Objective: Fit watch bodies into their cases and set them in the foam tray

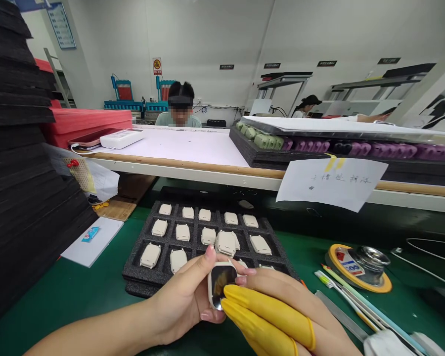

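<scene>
My left hand point(181, 299) is closed around a white smartwatch body point(220, 287) with a dark, shiny screen turned up. Its thumb lies along the top edge and the fingers curl beneath. From the right, my right hand point(298, 299) grips the same watch body, and yellow finger cots point(267, 311) cover some of its fingers. Those covered tips press on the screen's edge. Just beyond both hands sits a black foam tray point(131, 272) with several white watch bodies point(150, 255) face down in its compartments; one point(226, 242) rests on top of another. My hands hide the tray's near edge.
Tall black foam stacks point(18, 188) stand at left, near a white card point(92, 242). At right lie yellow tape point(333, 262), a glass-and-metal jar point(374, 259), a toothbrush point(324, 279) and a metal ruler point(341, 316). A shelf point(193, 170) crosses above; a person point(180, 106) sits behind it.
</scene>
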`<state>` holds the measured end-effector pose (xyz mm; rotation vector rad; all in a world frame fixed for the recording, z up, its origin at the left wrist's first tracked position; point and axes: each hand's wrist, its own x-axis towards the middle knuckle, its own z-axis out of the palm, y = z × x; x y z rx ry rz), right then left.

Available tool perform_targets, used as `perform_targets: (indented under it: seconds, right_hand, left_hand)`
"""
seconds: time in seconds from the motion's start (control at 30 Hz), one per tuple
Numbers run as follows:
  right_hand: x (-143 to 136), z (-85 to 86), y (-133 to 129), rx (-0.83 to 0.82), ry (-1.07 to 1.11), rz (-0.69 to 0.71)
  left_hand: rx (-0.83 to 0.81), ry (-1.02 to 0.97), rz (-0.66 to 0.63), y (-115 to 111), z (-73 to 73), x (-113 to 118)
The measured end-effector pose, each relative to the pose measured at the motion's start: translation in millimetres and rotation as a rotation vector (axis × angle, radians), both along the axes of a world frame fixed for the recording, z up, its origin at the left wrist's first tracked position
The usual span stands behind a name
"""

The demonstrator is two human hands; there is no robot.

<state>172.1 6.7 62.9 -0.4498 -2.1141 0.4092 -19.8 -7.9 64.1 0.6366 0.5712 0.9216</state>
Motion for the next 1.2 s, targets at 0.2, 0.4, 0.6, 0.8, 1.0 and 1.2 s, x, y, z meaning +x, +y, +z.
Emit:
perform_targets:
  seconds: [0.2, 0.4, 0.6, 0.8, 1.0, 1.2]
  right_hand:
    - [-19, 2.6, 8, 0.153, -0.147, -0.124]
    - [-25, -1.8, 6, -0.069, -0.207, -0.150]
    - [-14, 6.3, 10, -0.011, -0.077, -0.095]
    - [-10, 5.8, 13, -0.307, 0.025, -0.012]
    - [-14, 4.4, 13, -0.621, 0.029, 0.108]
    - [-16, 2.9, 13, -0.601, 0.024, 0.077]
  left_hand:
    - [0.033, 0.221, 0.117, -3, -11.8, 3]
    - [0.123, 0.440, 0.116, -6, -20.0, 1]
    - [0.180, 0.381, 0.117, -4, -10.2, 0]
    - [0.104, 0.343, 0.152, 1, -5.0, 0]
    - [0.053, 0.293, 0.186, 0, -2.6, -1]
    - [0.004, 0.219, 0.124, 0, -3.8, -1]
